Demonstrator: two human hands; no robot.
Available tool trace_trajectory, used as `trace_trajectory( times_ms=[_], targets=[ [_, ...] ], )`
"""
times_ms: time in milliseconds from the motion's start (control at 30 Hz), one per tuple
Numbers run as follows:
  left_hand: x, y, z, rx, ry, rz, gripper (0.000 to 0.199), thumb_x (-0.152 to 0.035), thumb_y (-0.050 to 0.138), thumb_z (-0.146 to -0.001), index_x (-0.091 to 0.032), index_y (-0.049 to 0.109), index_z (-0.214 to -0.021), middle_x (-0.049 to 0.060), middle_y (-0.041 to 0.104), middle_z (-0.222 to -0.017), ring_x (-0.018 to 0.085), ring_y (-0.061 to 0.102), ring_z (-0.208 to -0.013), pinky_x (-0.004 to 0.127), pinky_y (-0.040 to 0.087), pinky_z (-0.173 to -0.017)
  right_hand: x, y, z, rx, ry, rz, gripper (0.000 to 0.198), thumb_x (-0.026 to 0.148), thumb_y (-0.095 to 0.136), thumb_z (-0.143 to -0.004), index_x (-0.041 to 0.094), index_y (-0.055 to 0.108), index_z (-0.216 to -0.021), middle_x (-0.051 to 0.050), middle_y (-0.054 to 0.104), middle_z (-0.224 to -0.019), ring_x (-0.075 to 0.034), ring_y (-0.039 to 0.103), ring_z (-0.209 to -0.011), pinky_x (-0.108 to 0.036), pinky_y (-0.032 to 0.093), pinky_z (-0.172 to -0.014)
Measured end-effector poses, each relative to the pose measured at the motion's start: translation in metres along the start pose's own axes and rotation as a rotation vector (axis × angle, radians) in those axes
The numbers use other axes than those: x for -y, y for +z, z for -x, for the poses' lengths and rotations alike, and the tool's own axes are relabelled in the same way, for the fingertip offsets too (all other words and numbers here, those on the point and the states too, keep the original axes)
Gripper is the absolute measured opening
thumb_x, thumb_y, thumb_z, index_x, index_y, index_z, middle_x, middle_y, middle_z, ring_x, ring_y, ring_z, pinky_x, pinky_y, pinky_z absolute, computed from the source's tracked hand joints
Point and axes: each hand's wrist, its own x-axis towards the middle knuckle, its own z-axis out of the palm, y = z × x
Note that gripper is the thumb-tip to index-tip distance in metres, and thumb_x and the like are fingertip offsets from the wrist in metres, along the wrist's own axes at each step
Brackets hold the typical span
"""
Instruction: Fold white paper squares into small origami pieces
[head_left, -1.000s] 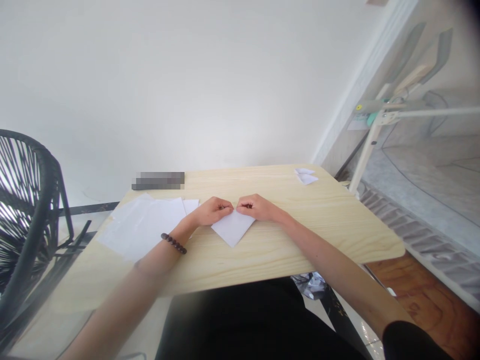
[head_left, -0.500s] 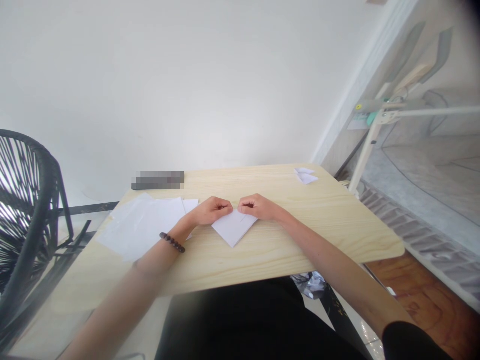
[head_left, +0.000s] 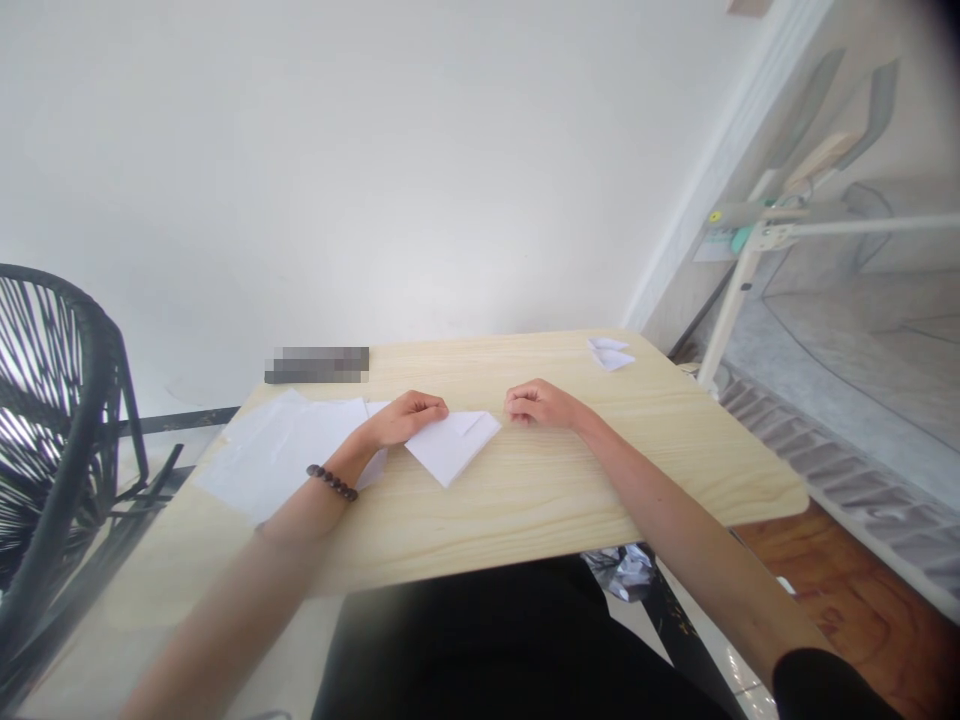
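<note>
A folded sheet of white paper lies over the wooden table with one corner pointing toward me and a small folded flap along its far edge. My left hand pinches it at the upper left, thumb on top. Just beyond its right corner, my right hand is apart from the paper, its fingers curled together, and nothing shows in them. Beneath my left wrist, which wears a dark bead bracelet, rest loose white sheets, partly covered by the forearm.
A small folded white paper piece sits at the far right of the table. At the far left edge is a dark blurred-out object. A black woven chair stands left, and a white metal frame rises at right.
My right hand has let go of the folded paper and moved right. My left hand has shifted a little left with the paper, uncovering its right corner and flap.
</note>
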Motion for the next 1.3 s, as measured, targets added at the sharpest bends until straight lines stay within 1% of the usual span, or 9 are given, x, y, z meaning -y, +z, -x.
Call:
trace_trajectory(
  times_ms=[133, 200, 467, 600, 800, 900, 1000, 1167, 1300],
  targets=[
    [0.001, 0.004, -0.004, -0.024, 0.047, -0.064, 0.031, -0.038, 0.042, -0.078, -0.013, 0.049, -0.062, -0.003, 0.040, -0.054, 0.006, 0.036, -0.047, 0.018, 0.028, -0.043, 0.005, 0.011, -0.007, -0.081, -0.047, 0.058, 0.030, 0.039, 0.042, -0.078, 0.013, 0.058, -0.072, 0.000, 0.053, -0.064, -0.008, 0.042, -0.056, -0.020, 0.032, -0.054],
    [0.002, 0.005, -0.006, -0.038, 0.058, -0.099, 0.030, -0.038, 0.042, -0.078, -0.013, 0.050, -0.063, -0.003, 0.042, -0.054, 0.007, 0.037, -0.048, 0.018, 0.029, -0.043, 0.006, 0.016, -0.011, -0.064, -0.049, 0.091, 0.031, 0.040, 0.043, -0.077, 0.014, 0.060, -0.079, 0.000, 0.054, -0.067, -0.008, 0.042, -0.057, -0.020, 0.031, -0.052],
    [0.006, -0.001, -0.005, -0.055, 0.196, -0.176, 0.025, -0.030, 0.041, -0.079, -0.013, 0.059, -0.075, 0.002, 0.058, -0.072, 0.011, 0.050, -0.066, 0.022, 0.039, -0.064, 0.001, 0.010, -0.007, -0.053, -0.066, 0.144, 0.031, 0.040, 0.043, -0.078, 0.014, 0.059, -0.075, 0.000, 0.056, -0.069, -0.009, 0.043, -0.059, -0.020, 0.031, -0.054],
    [0.007, 0.002, -0.006, -0.113, 0.268, -0.153, 0.025, -0.032, 0.047, -0.077, -0.014, 0.056, -0.091, 0.005, 0.060, -0.083, 0.011, 0.052, -0.067, 0.021, 0.039, -0.060, 0.000, 0.011, -0.007, -0.092, -0.051, 0.192, 0.031, 0.040, 0.043, -0.077, 0.014, 0.060, -0.076, 0.000, 0.057, -0.069, -0.009, 0.044, -0.059, -0.021, 0.031, -0.054],
    [0.012, 0.003, -0.009, -0.144, 0.252, -0.248, 0.023, -0.031, 0.048, -0.077, -0.015, 0.062, -0.087, 0.006, 0.062, -0.086, 0.012, 0.054, -0.071, 0.020, 0.038, -0.056, -0.010, 0.015, -0.011, -0.218, -0.032, 0.289, 0.029, 0.040, 0.046, -0.076, 0.015, 0.059, -0.073, 0.000, 0.054, -0.064, -0.009, 0.043, -0.056, -0.022, 0.032, -0.054],
    [0.016, 0.003, -0.012, -0.195, 0.261, -0.327, 0.023, -0.031, 0.048, -0.077, -0.017, 0.064, -0.084, 0.005, 0.063, -0.087, 0.013, 0.055, -0.073, 0.021, 0.041, -0.059, -0.012, 0.018, -0.013, -0.339, -0.112, 0.379, 0.021, 0.034, 0.051, -0.074, 0.016, 0.059, -0.084, -0.003, 0.055, -0.082, -0.012, 0.048, -0.070, -0.024, 0.037, -0.066],
    [0.020, 0.001, -0.014, -0.258, 0.301, -0.472, 0.021, -0.029, 0.047, -0.078, -0.019, 0.066, -0.083, 0.004, 0.063, -0.085, 0.015, 0.055, -0.080, 0.024, 0.043, -0.068, -0.008, 0.022, -0.013, -0.453, -0.177, 0.474, 0.029, 0.031, 0.056, -0.072, 0.019, 0.055, -0.098, -0.006, 0.050, -0.099, -0.017, 0.045, -0.093, -0.030, 0.036, -0.082],
    [0.022, -0.002, -0.012, -0.340, 0.352, -0.725, 0.023, -0.028, 0.044, -0.080, -0.024, 0.065, -0.088, 0.004, 0.058, -0.105, 0.016, 0.052, -0.095, 0.029, 0.041, -0.082, -0.001, 0.028, -0.013, -0.255, -0.275, 0.508, 0.027, 0.038, 0.055, -0.073, 0.023, 0.061, -0.095, -0.005, 0.052, -0.094, -0.017, 0.045, -0.092, -0.033, 0.034, -0.086],
    [0.021, -0.001, -0.011, -0.304, 0.360, -0.824, 0.026, -0.027, 0.039, -0.082, -0.024, 0.062, -0.093, 0.001, 0.058, -0.108, 0.016, 0.051, -0.099, 0.029, 0.040, -0.085, 0.000, 0.030, -0.013, -0.207, -0.311, 0.538, 0.037, 0.046, 0.056, -0.069, 0.023, 0.061, -0.099, -0.005, 0.052, -0.097, -0.018, 0.045, -0.094, -0.034, 0.033, -0.086]
  ],
)
